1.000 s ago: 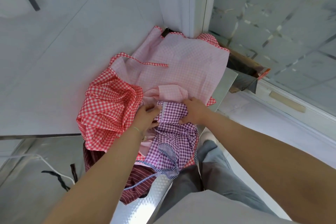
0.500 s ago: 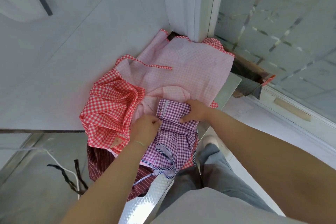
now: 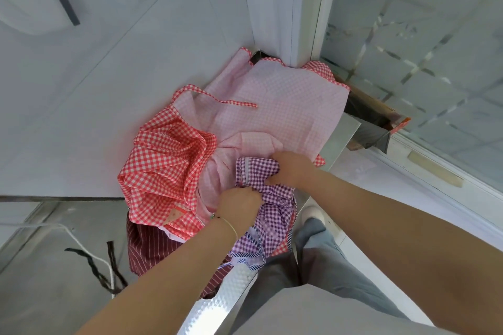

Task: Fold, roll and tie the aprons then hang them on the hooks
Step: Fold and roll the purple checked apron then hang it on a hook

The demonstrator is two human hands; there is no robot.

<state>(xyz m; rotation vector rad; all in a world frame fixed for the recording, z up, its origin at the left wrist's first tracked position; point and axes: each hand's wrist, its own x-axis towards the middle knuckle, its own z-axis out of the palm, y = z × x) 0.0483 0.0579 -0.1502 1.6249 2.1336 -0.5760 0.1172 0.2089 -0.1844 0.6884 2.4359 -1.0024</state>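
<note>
Purple gingham apron [image 3: 261,171] bunched in left hand [image 3: 238,208] grip; right hand [image 3: 290,168] pinching too

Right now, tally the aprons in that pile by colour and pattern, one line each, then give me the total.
Purple gingham apron, gripped by the left hand and the right hand: 1
Pale pink check apron: 1
Red-and-white gingham apron: 1
Dark red striped apron: 1
Total: 4, as far as the pile shows; anything buried underneath can't be counted.
</note>
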